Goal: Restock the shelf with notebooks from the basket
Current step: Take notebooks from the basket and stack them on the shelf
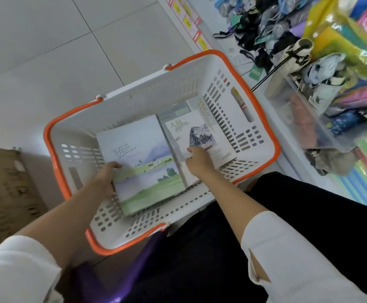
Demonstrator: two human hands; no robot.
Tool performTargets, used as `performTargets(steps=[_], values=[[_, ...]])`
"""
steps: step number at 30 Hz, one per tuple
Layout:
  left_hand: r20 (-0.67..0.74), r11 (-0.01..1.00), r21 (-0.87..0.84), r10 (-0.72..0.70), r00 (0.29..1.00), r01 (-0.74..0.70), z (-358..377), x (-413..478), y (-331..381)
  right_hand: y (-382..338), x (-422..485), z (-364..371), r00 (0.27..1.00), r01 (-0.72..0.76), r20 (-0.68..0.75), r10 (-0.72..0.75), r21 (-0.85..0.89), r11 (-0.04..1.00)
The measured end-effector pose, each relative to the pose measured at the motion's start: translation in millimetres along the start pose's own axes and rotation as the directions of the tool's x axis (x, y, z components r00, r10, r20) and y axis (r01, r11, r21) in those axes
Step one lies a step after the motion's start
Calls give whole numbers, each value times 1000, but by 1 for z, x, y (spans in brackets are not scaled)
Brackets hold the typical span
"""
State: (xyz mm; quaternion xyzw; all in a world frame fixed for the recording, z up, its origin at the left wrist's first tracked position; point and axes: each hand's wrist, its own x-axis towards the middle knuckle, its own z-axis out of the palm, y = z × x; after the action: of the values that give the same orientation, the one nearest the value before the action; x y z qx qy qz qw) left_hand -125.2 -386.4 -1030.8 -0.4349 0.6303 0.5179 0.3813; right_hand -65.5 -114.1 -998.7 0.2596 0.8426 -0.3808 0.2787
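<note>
Early stage: both hands were inside the white basket (134, 92), the left hand (106, 176) grasping the landscape-cover notebook (143, 165), the right hand (198, 159) pinching the mountain-cover notebook (200, 132); neither had reached the shelf (272, 101) at right.

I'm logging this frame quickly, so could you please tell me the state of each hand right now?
Left hand: closed on the edge of the landscape notebook.
Right hand: fingers on the mountain-cover notebook; grip cannot be told.
</note>
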Motion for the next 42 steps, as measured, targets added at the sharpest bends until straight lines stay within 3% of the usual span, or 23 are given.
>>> performTargets(steps=[3,9,13,16,18,23,26,29,31,33,38,42], values=[[-177,997,65,55,983,-45,2,0,-6,7,1,11,1000,18,-13,-20,-128,992],[-271,993,104,74,960,-48,6,3,-9,7,0,13,999,18,35,-2,-475,880],[-198,999,15,34,980,-32,4,-4,-10,-4,-7,6,994,108,32,-109,-549,829],[-142,991,-132,-14,990,-5,5,-8,-12,-28,-17,0,982,135,-55,-180,-464,876],[-64,963,-269,-23,998,5,8,-10,-15,-50,-32,5,971,195,-38,-235,-440,877],[7,927,-376,0,1000,3,14,-14,-22,-82,-74,52,899,436,215,-381,-496,751],[163,904,-424,26,986,46,15,-22,-19,-80,-79,73,856,466,445,-264,-441,767],[46,960,-277,53,998,-39,21,-28,-18,-66,-74,75,806,495,553,-211,-436,752],[-74,969,-223,88,993,-102,25,-30,-19,-61,-68,67,820,489,528,-221,-445,751],[-89,975,-192,96,991,-112,28,-32,-17,-60,-62,54,852,465,463,-246,-448,764],[91,973,-175,165,982,-148,36,-48,-3,-50,-53,13,963,257,149,-225,-248,934],[249,955,-208,260,933,-210,39,-63,9,-39,-59,-25,986,161,-16,-165,-155,975]])
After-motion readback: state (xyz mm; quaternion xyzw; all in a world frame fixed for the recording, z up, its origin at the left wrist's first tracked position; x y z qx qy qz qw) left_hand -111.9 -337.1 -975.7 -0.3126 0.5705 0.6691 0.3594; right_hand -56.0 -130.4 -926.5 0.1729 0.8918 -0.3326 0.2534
